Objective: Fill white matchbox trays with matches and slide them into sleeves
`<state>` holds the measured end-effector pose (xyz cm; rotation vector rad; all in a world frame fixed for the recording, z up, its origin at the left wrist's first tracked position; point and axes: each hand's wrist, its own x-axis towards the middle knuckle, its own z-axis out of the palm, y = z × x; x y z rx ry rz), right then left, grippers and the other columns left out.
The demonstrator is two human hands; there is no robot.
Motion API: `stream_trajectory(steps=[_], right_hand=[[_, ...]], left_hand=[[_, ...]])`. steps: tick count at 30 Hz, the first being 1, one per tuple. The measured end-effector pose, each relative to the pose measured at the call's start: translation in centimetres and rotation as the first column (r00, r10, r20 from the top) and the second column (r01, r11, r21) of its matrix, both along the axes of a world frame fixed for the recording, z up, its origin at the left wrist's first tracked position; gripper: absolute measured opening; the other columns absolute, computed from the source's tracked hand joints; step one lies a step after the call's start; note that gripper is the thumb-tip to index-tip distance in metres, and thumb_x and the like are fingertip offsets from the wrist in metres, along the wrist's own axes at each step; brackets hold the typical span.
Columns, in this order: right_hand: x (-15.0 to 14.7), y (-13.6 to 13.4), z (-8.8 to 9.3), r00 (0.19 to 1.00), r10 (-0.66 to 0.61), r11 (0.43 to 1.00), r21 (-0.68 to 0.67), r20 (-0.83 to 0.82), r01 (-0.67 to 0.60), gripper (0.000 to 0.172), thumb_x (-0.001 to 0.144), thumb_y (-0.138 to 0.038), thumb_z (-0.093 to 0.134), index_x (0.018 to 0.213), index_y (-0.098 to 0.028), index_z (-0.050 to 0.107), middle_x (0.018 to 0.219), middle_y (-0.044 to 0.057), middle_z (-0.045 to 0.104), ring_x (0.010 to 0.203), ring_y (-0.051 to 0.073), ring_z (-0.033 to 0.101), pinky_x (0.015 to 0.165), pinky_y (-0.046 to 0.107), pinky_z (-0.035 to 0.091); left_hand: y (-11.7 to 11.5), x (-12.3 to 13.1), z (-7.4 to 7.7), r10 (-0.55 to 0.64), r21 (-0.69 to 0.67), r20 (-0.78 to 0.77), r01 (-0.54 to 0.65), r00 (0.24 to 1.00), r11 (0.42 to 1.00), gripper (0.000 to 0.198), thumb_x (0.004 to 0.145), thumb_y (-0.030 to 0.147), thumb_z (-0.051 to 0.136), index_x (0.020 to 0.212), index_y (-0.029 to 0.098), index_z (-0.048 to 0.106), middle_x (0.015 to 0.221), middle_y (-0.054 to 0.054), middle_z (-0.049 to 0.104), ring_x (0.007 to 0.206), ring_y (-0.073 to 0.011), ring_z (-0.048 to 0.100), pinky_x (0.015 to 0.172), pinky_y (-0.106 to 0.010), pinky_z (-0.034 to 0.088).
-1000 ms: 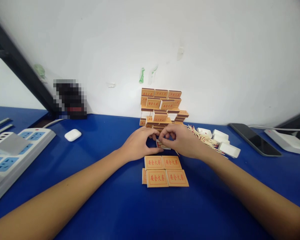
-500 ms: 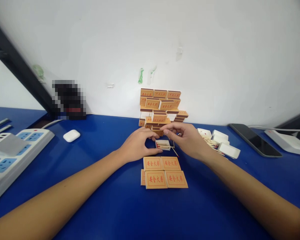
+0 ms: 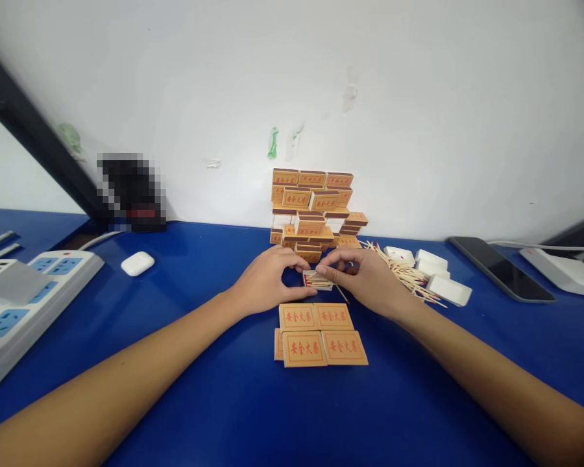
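A small white matchbox tray (image 3: 325, 287) with red-tipped matches (image 3: 316, 279) in it lies on the blue table. My left hand (image 3: 271, 279) grips the tray's left end between thumb and fingers. At the tray's right side my right hand (image 3: 363, 275) is closed, thumb and fingertips on the matches in the tray. A loose match (image 3: 342, 294) lies on the table just below that hand. Closer to me, several orange matchbox sleeves (image 3: 304, 349) lie flat in two rows. Behind the hands stands a stack of matchboxes (image 3: 311, 201) against the wall.
To the right are a heap of loose matches (image 3: 411, 279), several white trays (image 3: 448, 290), a dark phone (image 3: 501, 269) and a white device (image 3: 562, 271). On the left are a white earbud case (image 3: 137, 263) and a power strip (image 3: 85, 264).
My right hand has moved slightly down and right, its fingertips now lower at the tray, and the match heap shows more. My left hand keeps its hold on the tray.
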<state>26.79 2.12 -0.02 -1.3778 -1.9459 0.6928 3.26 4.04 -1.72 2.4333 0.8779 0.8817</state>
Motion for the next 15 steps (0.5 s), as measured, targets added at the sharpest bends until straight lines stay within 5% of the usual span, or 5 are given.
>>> stream_trajectory(steps=[9, 15], right_hand=[[0.7, -0.3, 1.1, 0.989, 0.071, 0.989, 0.122, 0.130, -0.087, 0.018, 0.092, -0.039, 0.071, 0.083, -0.025, 0.079, 0.088, 0.004, 0.071, 0.076, 0.019, 0.058, 0.066, 0.035, 0.043], [2.1, -0.4, 2.7, 0.948, 0.164, 0.986, -0.033, 0.273, -0.161, 0.022, 0.093, -0.044, 0.069, 0.087, -0.025, 0.077, 0.070, 0.000, 0.067, 0.062, 0.016, 0.054, 0.059, 0.033, 0.041]], left_hand=[[0.0, 0.1, 0.1, -0.004, 0.016, 0.006, 0.004, 1.000, 1.000, 0.030, 0.084, 0.042, 0.088, 0.103, 0.021, 0.074, 0.097, -0.003, 0.077, 0.093, -0.0220, 0.068, 0.085, -0.038, 0.051], [0.0, 0.0, 0.1, -0.001, 0.021, 0.003, 0.001, 1.000, 1.000, 0.031, 0.084, 0.042, 0.088, 0.101, 0.021, 0.074, 0.096, -0.003, 0.077, 0.091, -0.0225, 0.068, 0.083, -0.038, 0.051]])
